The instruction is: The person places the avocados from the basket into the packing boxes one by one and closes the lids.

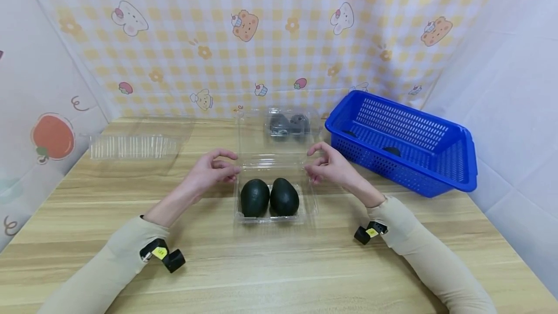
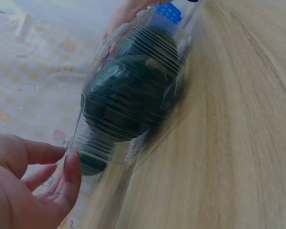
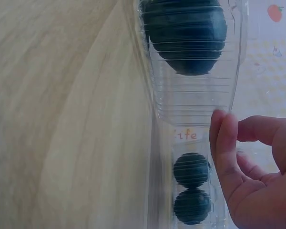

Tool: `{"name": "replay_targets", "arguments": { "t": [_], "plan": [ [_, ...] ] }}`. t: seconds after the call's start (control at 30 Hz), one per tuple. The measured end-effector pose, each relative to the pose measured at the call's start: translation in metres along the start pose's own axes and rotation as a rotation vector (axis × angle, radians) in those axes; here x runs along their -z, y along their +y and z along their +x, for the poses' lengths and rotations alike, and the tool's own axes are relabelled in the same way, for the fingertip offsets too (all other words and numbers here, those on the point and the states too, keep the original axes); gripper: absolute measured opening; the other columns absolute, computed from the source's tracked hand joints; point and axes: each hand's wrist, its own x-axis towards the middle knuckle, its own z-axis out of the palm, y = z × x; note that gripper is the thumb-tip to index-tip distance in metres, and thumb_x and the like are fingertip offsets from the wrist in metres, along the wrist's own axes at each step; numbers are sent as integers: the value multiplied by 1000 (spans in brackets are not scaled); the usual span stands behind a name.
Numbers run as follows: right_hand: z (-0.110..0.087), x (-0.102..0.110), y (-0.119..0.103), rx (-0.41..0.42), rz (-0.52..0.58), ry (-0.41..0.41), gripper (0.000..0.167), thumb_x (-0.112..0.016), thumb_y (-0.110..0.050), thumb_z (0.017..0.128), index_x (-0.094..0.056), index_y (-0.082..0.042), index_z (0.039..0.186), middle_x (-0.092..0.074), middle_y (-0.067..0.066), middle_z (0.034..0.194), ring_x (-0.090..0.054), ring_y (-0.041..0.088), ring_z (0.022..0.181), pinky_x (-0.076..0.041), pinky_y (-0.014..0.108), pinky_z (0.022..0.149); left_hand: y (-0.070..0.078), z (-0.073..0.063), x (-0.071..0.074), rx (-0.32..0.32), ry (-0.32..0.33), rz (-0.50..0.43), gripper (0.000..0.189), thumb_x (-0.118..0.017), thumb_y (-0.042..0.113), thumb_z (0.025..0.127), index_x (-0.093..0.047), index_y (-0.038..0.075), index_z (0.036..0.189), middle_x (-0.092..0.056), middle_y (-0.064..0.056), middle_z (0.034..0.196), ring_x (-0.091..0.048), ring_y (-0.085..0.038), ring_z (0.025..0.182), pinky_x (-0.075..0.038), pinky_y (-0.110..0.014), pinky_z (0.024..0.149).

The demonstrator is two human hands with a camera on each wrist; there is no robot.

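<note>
A clear plastic clamshell box [image 1: 309, 202] lies open at the middle of the table, its lid [image 1: 255, 134] tipped back toward the curtain. Two dark green avocados [image 1: 255, 198] sit side by side in its base. My left hand [image 1: 213, 171] pinches the box's left edge close to the hinge, fingertips at the rim in the left wrist view. On the opposite side my right hand [image 1: 329, 166] has its fingertips on the right edge, near the hinge too. Ribbed plastic walls partly blur the avocados in both wrist views.
Behind the lid stands another clear box [image 1: 289, 122] holding two avocados. A blue perforated basket [image 1: 401, 144] at the right has dark avocados partly hidden by its near wall. More clear plastic packaging [image 1: 132, 147] lies at the back left. A patterned curtain [image 1: 270, 62] closes the back.
</note>
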Motion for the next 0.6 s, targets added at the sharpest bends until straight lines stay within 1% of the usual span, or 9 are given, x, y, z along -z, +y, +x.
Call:
{"name": "replay_targets", "arguments": {
  "t": [0.1,0.17,0.27,0.47,0.6],
  "plan": [
    [0,-1,1,4,-5,6,34,-66,2,94,-44,1,120,-67,30,83,-67,29,63,-61,41,64,-1,0,-1,-3,9,-19,45,-68,3,96,-48,-7,134,-70,-23,104,-68,-14,79,-59,-32,81],
    [1,-1,1,11,-8,13,32,-65,3,94,-45,0,118,-68,26,81,-67,27,63,-60,40,63,-1,0,-1,-12,14,-31,42,-68,2,96,-49,-6,132,-70,-22,101,-68,-14,79,-59,-31,80],
    [1,-1,3,33,-3,23,31,-65,5,94,-44,-1,116,-69,24,80,-66,25,63,-60,38,62,-2,1,-1,-26,21,-47,39,-67,2,96,-50,-4,130,-71,-21,100,-68,-15,79,-59,-31,80],
    [1,-2,4,76,4,49,27,-62,8,94,-44,2,113,-68,30,84,-66,22,64,-59,38,62,-4,2,-2,-60,39,-59,35,-68,1,95,-53,-4,126,-71,-23,103,-70,-17,83,-59,-34,82],
    [1,-3,4,94,-10,62,24,-62,7,95,-45,2,112,-68,31,88,-67,21,67,-59,37,64,-5,2,-2,-78,51,-68,33,-68,0,95,-54,-4,125,-72,-16,101,-70,-16,83,-59,-35,83]
  ]
}}
